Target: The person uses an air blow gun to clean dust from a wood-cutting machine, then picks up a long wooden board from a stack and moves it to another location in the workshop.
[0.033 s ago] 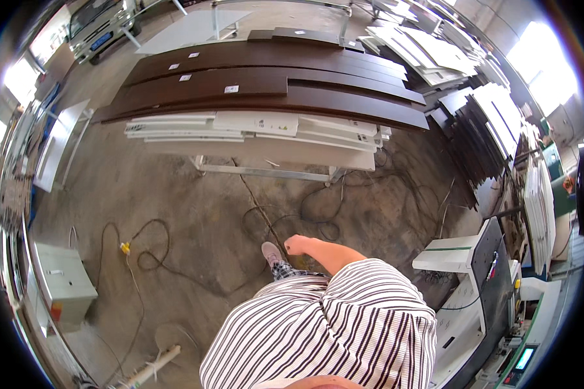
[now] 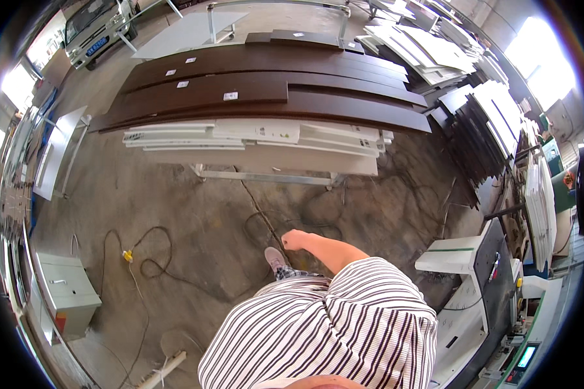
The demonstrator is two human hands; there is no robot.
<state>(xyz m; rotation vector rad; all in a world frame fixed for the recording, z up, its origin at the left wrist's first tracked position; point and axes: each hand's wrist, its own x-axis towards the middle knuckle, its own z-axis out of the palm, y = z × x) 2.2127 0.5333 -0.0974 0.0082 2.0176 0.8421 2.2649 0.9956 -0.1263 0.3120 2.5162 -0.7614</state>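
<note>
My right hand (image 2: 294, 240) hangs over the concrete floor in front of my body, its fingers curled closed. Nothing shows in it, and it touches nothing. Below it one of my shoes (image 2: 274, 257) stands by a long crack in the floor. My left hand is out of the picture. Ahead of me, a low metal-framed stand (image 2: 266, 176) carries a stack of white panels (image 2: 253, 131) with long dark brown boards (image 2: 353, 106) above them. Small white labels (image 2: 230, 96) lie on some of the brown boards.
Dark cables (image 2: 170, 251) with a yellow connector (image 2: 128, 256) trail over the floor. A pale metal cabinet (image 2: 68, 288) stands left. On the right are a machine with a black top (image 2: 490, 292) and leaning dark panels (image 2: 477, 139). A vehicle (image 2: 100, 32) is parked at the far left.
My right hand has shifted slightly up and left in the view. The stand with its boards and the cabinet appear slightly lower, and my shoe a little lower and to the right.
</note>
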